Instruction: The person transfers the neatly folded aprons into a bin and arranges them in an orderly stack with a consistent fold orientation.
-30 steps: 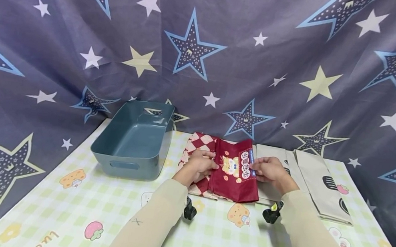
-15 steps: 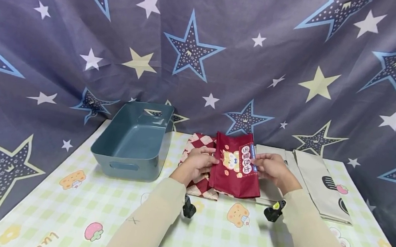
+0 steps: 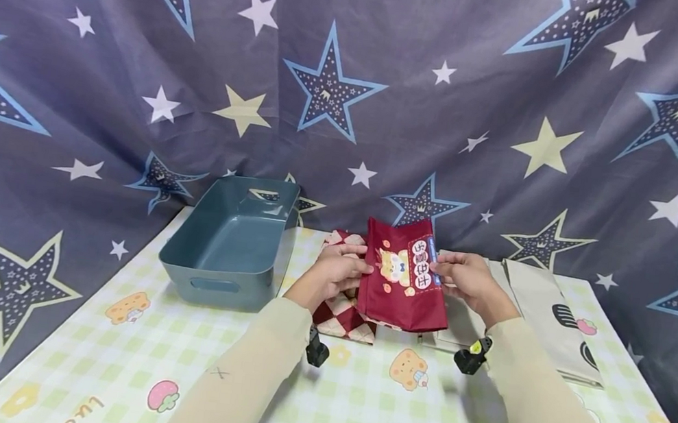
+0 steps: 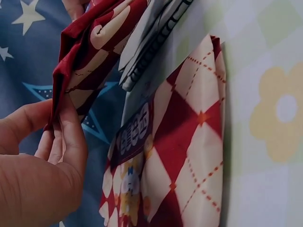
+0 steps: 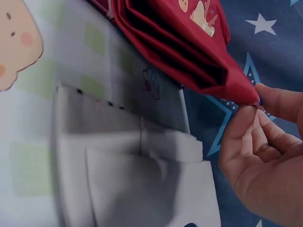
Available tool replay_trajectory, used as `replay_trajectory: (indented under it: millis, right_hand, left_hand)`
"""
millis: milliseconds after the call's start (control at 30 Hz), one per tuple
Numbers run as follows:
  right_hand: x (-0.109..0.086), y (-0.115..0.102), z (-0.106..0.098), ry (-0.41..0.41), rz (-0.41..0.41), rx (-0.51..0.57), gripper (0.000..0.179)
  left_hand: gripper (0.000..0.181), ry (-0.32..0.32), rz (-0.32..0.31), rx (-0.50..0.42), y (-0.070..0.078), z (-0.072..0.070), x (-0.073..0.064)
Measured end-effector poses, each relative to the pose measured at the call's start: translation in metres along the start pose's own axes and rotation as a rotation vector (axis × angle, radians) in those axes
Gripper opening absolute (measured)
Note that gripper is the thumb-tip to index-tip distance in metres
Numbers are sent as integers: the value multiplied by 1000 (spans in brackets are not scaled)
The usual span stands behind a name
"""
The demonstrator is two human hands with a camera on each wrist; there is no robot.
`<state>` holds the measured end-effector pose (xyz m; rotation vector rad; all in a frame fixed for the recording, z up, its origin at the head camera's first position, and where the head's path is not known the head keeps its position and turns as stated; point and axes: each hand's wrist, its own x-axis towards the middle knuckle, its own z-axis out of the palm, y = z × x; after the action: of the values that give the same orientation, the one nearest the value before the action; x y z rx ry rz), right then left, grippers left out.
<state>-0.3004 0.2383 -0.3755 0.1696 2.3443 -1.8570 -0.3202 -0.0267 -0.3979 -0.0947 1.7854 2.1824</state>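
Observation:
Both hands hold a folded dark red cloth [image 3: 397, 304] by its two sides, raised over the table. It bears a cartoon animal and a white-lettered label. My left hand [image 3: 335, 273] pinches its left edge between thumb and fingers; the left wrist view shows a red-and-cream diamond underside on this cloth [image 4: 97, 52]. At the right edge, by the blue strip, my right hand [image 3: 465, 278] pinches a corner. Under the left hand lies another folded cloth [image 3: 348, 323] with red and cream diamonds. Folded off-white cloths [image 5: 137, 184] lie below the right hand.
A blue-grey plastic bin [image 3: 213, 289] stands at the back left, with nothing inside. Another off-white folded cloth [image 3: 551, 313] with black prints lies at the right. A starred curtain [image 3: 343, 170] hangs behind the checked tabletop [image 3: 236, 366].
Both hands have lifted the red cloth up off the pile, slightly toward the curtain. More of the diamond-patterned cloth beneath now shows.

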Motion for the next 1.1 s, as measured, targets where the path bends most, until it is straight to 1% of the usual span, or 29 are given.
replay_trajectory:
  millis: [133, 267, 467, 700, 900, 1100]
  right_hand:
    - [-1, -8, 3, -6, -7, -17, 34]
    - [-3, -16, 7, -13, -17, -27, 33]
    - [-4, -27, 15, -8, -23, -41, 36]
    - [-6, -40, 24, 2, -54, -45, 35]
    - [-7, -49, 32, 0, -103, -49, 33]
    - [-5, -56, 44, -23, -134, -6, 32]
  left_hand:
    - [53, 22, 15, -13, 5, -4, -2]
    - [54, 33, 40, 4, 11, -9, -4]
    - [54, 20, 68, 0, 21, -15, -7]
    - [50, 32, 101, -7, 35, -21, -13]
    - [50, 35, 99, -19, 47, -31, -19]
    - [52, 45, 109, 0, 58, -44, -27]
